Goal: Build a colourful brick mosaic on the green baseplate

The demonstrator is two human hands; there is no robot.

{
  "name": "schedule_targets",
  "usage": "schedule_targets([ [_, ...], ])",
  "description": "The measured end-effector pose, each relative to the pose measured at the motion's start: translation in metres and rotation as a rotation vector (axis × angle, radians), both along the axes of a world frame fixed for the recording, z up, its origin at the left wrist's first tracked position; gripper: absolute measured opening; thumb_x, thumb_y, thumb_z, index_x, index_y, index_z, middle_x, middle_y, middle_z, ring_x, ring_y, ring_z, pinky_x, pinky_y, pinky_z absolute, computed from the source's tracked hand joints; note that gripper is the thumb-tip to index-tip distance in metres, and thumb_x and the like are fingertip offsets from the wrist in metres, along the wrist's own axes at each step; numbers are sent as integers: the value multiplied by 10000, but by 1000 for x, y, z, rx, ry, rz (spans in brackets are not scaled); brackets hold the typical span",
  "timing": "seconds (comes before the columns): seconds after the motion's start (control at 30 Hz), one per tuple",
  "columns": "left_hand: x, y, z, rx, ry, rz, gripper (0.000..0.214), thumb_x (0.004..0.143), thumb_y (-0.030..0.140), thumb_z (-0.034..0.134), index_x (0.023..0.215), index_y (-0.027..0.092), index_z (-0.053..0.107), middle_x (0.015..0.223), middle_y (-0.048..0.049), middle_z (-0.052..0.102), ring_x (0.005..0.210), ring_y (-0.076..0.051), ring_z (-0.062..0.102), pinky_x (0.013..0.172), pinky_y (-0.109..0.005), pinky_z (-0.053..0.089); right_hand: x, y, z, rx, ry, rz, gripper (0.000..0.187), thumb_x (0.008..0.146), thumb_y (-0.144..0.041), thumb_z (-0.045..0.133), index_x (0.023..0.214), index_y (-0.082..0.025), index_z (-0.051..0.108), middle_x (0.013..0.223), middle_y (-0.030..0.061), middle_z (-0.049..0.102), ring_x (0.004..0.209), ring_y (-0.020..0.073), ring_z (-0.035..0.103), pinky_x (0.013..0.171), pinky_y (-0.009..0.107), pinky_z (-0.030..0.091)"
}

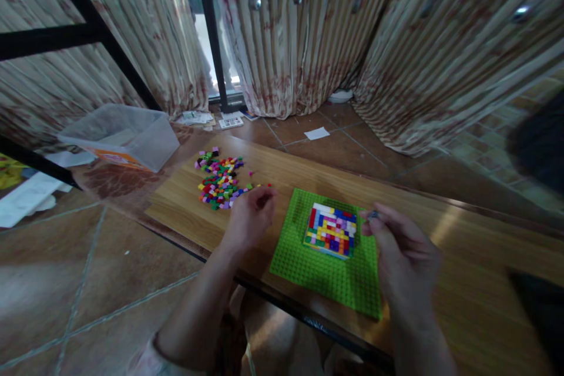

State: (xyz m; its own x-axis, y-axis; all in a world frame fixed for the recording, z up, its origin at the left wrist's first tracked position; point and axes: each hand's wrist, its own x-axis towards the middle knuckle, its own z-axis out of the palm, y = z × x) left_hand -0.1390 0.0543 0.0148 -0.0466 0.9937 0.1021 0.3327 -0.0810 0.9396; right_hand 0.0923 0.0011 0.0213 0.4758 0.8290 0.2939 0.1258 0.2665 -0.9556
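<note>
A green studded baseplate (308,264) lies on a low wooden table (462,282). A block of many-coloured small bricks (331,230) stands built on its far half. My right hand (403,249) hovers at the plate's right edge, fingers pinched on a small dark piece (373,215) that I cannot name. My left hand (251,217) rests on the table just left of the plate, fingers curled, beside a loose pile of coloured bricks (219,182). I cannot see what, if anything, the left fingers hold.
A clear plastic tub (126,136) sits on the tiled floor past the table's left end. Striped curtains (308,41) hang behind. Papers (231,122) lie on the floor by the curtains. A dark blurred object (540,147) is at the right edge.
</note>
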Motion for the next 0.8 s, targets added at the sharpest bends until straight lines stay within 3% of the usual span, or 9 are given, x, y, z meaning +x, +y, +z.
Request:
schedule_targets([
  [0.13, -5, -1, -4, 102, 572, 40, 207, 866, 167, 530, 881, 179, 735, 797, -50, 710, 709, -164, 638, 675, -263, 487, 0, 0, -4, -60, -112, -55, 222, 845, -333, 685, 1038, -244, 748, 913, 30, 766, 754, 150, 696, 743, 332, 559],
  [0.27, -5, -2, -4, 130, 736, 81, 290, 819, 82, 528, 956, 208, 751, 983, -64, 731, 810, -188, 681, 727, -288, 534, -1, 1, -7, -92, -166, -57, 223, 850, -359, 673, 1022, -239, 749, 952, 39, 771, 850, 189, 717, 840, 393, 561],
  [0.43, -3, 0, -8, 233, 670, 120, 335, 783, 42, 527, 989, 198, 740, 1094, -74, 704, 853, -182, 692, 765, -297, 563, -3, 0, -9, -76, -222, -51, 230, 856, -372, 673, 1023, -231, 745, 988, 50, 770, 916, 209, 716, 878, 409, 553],
  [0.63, 20, -11, -4, 392, 293, -76, 238, 867, 109, 550, 1013, 203, 712, 1121, -76, 687, 1043, -180, 657, 894, -312, 557, -5, -2, -9, -69, -388, 5, 227, 892, -362, 634, 1067, -247, 721, 1033, 45, 757, 957, 197, 698, 881, 383, 540],
  [0.8, 41, -26, 6, 424, 221, -149, 219, 878, 144, 584, 1053, 205, 703, 1190, -84, 660, 1116, -199, 626, 1004, -376, 517, -6, -3, -10, -48, -435, 11, 202, 903, -366, 628, 1051, -262, 717, 1033, 31, 750, 986, 202, 681, 926, 408, 518],
])
